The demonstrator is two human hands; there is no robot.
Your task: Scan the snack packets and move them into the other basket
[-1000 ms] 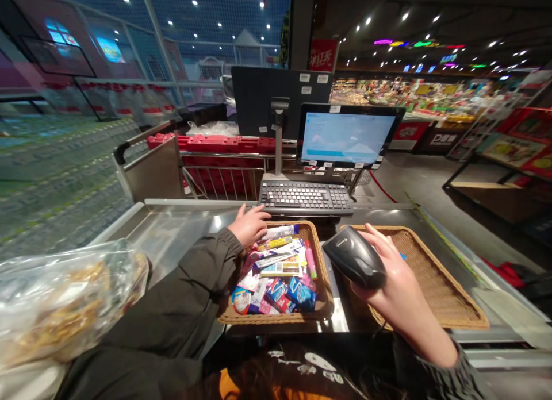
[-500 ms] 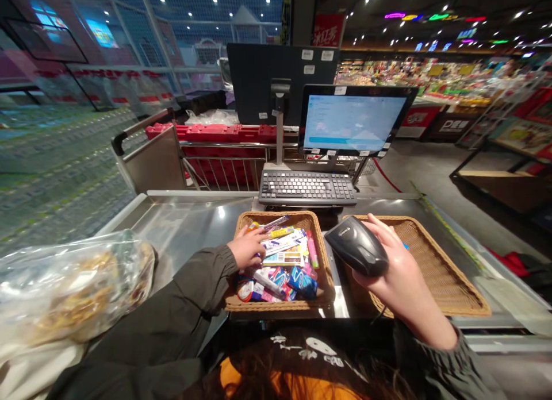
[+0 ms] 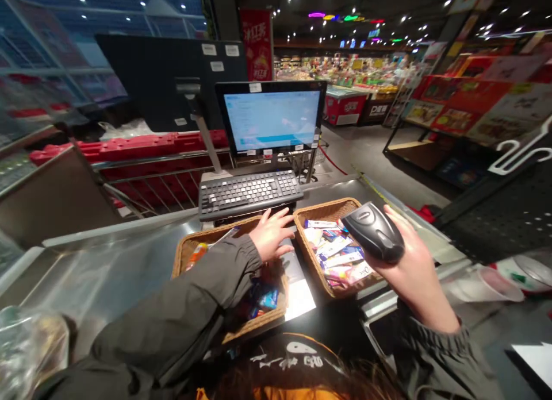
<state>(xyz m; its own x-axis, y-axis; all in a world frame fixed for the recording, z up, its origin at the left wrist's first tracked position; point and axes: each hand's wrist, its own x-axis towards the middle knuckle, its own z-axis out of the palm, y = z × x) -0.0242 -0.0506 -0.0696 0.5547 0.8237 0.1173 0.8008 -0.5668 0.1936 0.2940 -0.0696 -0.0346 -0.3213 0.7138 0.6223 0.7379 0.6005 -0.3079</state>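
Observation:
My left hand [image 3: 272,234] is open, fingers spread, over the gap between two wicker baskets, holding nothing. My right hand [image 3: 414,268] is wrapped round a black barcode scanner [image 3: 374,232], held above the right side of the right basket [image 3: 311,263]. Several small snack packets [image 3: 340,252] lie in that basket, white, blue and pink. The left basket [image 3: 276,318] is partly hidden by my left forearm; an orange-wrapped item [image 3: 197,255] and a blue packet [image 3: 269,299] show inside it.
A keyboard [image 3: 250,190] and a lit monitor [image 3: 272,119] stand behind the baskets. A clear plastic bag [image 3: 26,348] lies at the lower left on the metal counter [image 3: 125,262]. At right are a plastic cup [image 3: 487,285] and a white hanger [image 3: 513,156].
The view has turned right. My left hand has left the left basket's packets and moved right, fingers spreading. Packets show in the right basket where bare weave showed. The scanner stays in my right hand.

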